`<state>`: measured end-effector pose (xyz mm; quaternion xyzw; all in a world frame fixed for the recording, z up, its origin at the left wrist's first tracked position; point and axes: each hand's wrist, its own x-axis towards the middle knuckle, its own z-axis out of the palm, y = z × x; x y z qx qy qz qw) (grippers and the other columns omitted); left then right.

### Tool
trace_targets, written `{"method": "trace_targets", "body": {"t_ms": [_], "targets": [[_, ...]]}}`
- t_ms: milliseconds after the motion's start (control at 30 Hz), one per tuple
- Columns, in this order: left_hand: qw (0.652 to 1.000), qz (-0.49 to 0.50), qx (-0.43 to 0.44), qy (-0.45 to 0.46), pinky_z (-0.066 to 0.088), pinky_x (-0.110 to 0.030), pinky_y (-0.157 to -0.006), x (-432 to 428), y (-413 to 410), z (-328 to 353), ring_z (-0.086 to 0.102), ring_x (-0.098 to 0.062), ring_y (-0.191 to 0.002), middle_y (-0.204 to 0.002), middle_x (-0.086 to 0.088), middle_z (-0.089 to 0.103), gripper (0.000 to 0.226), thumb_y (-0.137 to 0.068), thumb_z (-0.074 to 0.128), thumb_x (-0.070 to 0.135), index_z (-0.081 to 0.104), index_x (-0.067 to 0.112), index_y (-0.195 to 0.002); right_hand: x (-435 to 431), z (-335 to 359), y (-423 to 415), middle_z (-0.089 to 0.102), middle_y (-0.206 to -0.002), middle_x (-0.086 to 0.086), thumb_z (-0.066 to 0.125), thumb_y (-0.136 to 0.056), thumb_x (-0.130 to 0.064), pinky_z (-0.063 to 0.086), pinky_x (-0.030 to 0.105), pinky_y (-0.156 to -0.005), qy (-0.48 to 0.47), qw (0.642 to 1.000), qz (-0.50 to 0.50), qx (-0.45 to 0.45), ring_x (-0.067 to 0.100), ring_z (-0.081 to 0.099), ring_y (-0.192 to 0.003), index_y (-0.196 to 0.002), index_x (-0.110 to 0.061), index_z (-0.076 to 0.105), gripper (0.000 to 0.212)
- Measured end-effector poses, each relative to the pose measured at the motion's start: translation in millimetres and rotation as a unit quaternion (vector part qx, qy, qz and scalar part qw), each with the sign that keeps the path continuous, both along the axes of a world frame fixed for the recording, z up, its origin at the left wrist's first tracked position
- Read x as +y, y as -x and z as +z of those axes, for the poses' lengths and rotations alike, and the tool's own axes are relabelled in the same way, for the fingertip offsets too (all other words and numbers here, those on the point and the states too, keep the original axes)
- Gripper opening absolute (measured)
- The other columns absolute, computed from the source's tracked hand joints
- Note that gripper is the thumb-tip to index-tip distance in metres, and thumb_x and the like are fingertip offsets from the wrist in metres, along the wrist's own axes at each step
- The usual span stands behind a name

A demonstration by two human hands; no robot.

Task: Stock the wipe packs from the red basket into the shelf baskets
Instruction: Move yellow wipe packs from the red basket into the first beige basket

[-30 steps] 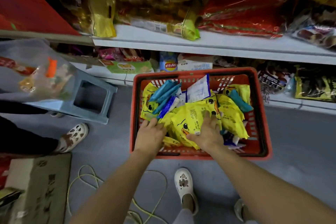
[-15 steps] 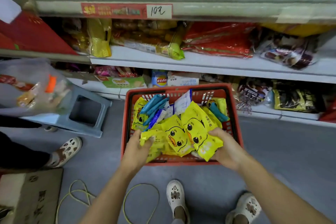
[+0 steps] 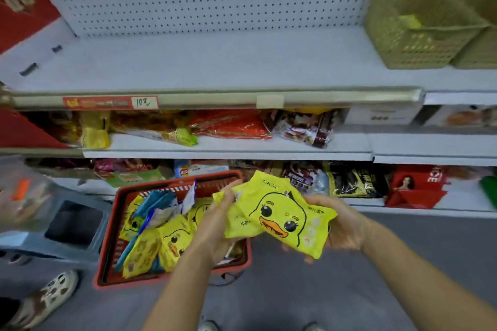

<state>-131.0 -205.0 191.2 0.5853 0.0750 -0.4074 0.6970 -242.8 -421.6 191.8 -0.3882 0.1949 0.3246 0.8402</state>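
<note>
Both hands hold a small stack of yellow duck-print wipe packs (image 3: pixel 279 215) in the air, just over the right side of the red basket (image 3: pixel 107 250). The left hand (image 3: pixel 215 223) has its fingers curled round the stack's left edge, and the right hand (image 3: pixel 347 226) grips the right edge. More packs (image 3: pixel 161 242) lie in the red basket on the floor, and the green shelf baskets (image 3: pixel 414 35) stand well apart on the top shelf, upper right.

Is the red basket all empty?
No, the red basket has lots of yellow duck packs and some blue packs lying inside it.
</note>
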Motion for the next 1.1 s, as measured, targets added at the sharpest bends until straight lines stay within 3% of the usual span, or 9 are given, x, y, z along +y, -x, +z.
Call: {"method": "trace_targets", "body": {"t_ms": [100, 167, 267, 367, 467, 600, 733, 967, 1100], "targets": [[0.998, -0.048, -0.036, 0.004, 0.056, -0.052, -0.081, -53.7, 23.4, 13.1, 0.068, -0.033, -0.104, -0.115, -0.009, 0.072, 0.038, -0.086, 0.064, 0.038, 0.063, 0.028, -0.122, -48.8, 17.2, 24.0, 0.057, -0.127, 0.025, 0.044, -0.092, -0.046, 0.056, 0.048, -0.067, 0.045, 0.999, -0.014, -0.002, 0.043, 0.059, -0.107, -0.131, -0.006, 0.054, 0.056], [0.996, -0.051, -0.067, -0.008, 0.057, -0.053, -0.08, -90.3, 34.3, 24.4, 0.07, -0.035, -0.098, -0.108, -0.013, 0.073, 0.031, -0.089, 0.066, 0.02, 0.065, 0.019, -0.12, -78.5, 34.5, 35.2, 0.067, -0.114, 0.018, 0.041, -0.092, -0.049, 0.058, 0.045, -0.063, 0.102, 0.994, -0.047, 0.006, 0.036, 0.066, -0.097, -0.123, -0.009, 0.06, 0.053], [0.993, -0.036, -0.111, -0.019, 0.059, -0.05, -0.075, -139.7, 38.0, 39.5, 0.071, -0.033, -0.092, -0.102, -0.014, 0.075, 0.027, -0.09, 0.065, 0.013, 0.066, 0.009, -0.117, -122.9, 63.6, 47.3, 0.072, -0.097, 0.012, 0.034, -0.091, -0.058, 0.057, 0.035, -0.055, 0.23, 0.97, -0.073, -0.026, 0.025, 0.07, -0.082, -0.113, -0.017, 0.066, 0.057], [0.987, -0.021, -0.156, -0.016, 0.059, -0.04, -0.06, -182.8, 32.9, 57.4, 0.073, -0.028, -0.079, -0.094, -0.013, 0.076, 0.019, -0.09, 0.066, 0.011, 0.069, 0.011, -0.109, -160.3, 88.7, 49.8, 0.071, -0.099, 0.014, 0.053, -0.087, -0.055, 0.056, 0.033, -0.061, 0.354, 0.93, -0.036, -0.09, 0.025, 0.069, -0.085, -0.113, -0.017, 0.066, 0.048], [0.985, -0.026, -0.171, 0.013, 0.059, -0.047, -0.066, -221.0, 24.2, 74.2, 0.072, -0.034, -0.087, -0.097, -0.015, 0.075, 0.022, -0.09, 0.066, 0.012, 0.068, 0.017, -0.111, -190.0, 99.2, 39.0, 0.073, -0.09, 0.009, 0.067, -0.085, -0.036, 0.056, 0.035, -0.062, 0.443, 0.884, -0.075, -0.126, 0.022, 0.069, -0.074, -0.103, -0.016, 0.068, 0.027], [0.978, -0.04, -0.199, 0.046, 0.056, -0.056, -0.082, -276.5, 0.7, 95.0, 0.071, -0.034, -0.095, -0.101, -0.014, 0.075, 0.027, -0.088, 0.067, 0.015, 0.068, 0.01, -0.115, -242.8, 112.7, 17.1, 0.074, -0.092, 0.01, 0.068, -0.086, -0.03, 0.053, 0.03, -0.063, 0.443, 0.871, -0.152, -0.152, 0.023, 0.068, -0.075, -0.102, -0.017, 0.07, 0.02], [0.971, -0.052, -0.22, 0.077, 0.059, -0.047, -0.07, -324.4, -21.9, 115.8, 0.073, -0.028, -0.09, -0.099, -0.011, 0.075, 0.028, -0.088, 0.066, 0.017, 0.068, 0.02, -0.116, -293.3, 132.1, -4.7, 0.075, -0.091, 0.007, 0.07, -0.085, -0.029, 0.054, 0.031, -0.066, 0.465, 0.857, -0.141, -0.173, 0.022, 0.071, -0.076, -0.102, -0.012, 0.068, 0.024], [0.966, -0.069, -0.224, 0.108, 0.059, -0.043, -0.073, -420.1, -79.4, 151.6, 0.07, -0.029, -0.1, -0.108, -0.012, 0.073, 0.036, -0.091, 0.059, 0.03, 0.064, 0.017, -0.123, -401.6, 172.4, -74.3, 0.073, -0.104, 0.006, 0.069, -0.085, -0.022, 0.054, 0.037, -0.086, 0.47, 0.831, -0.155, -0.256, 0.023, 0.07, -0.096, -0.11, -0.009, 0.066, 0.028], [0.973, -0.022, -0.21, 0.092, 0.057, -0.032, -0.059, -450.3, -108.5, 161.9, 0.071, -0.024, -0.09, -0.108, -0.007, 0.074, 0.033, -0.1, 0.046, 0.036, 0.065, 0.02, -0.121, -454.9, 190.2, -99.9, 0.075, -0.089, -0.001, 0.067, -0.086, -0.019, 0.054, 0.03, -0.071, 0.492, 0.791, -0.232, -0.279, 0.012, 0.071, -0.078, -0.099, -0.018, 0.068, 0.013]]}}
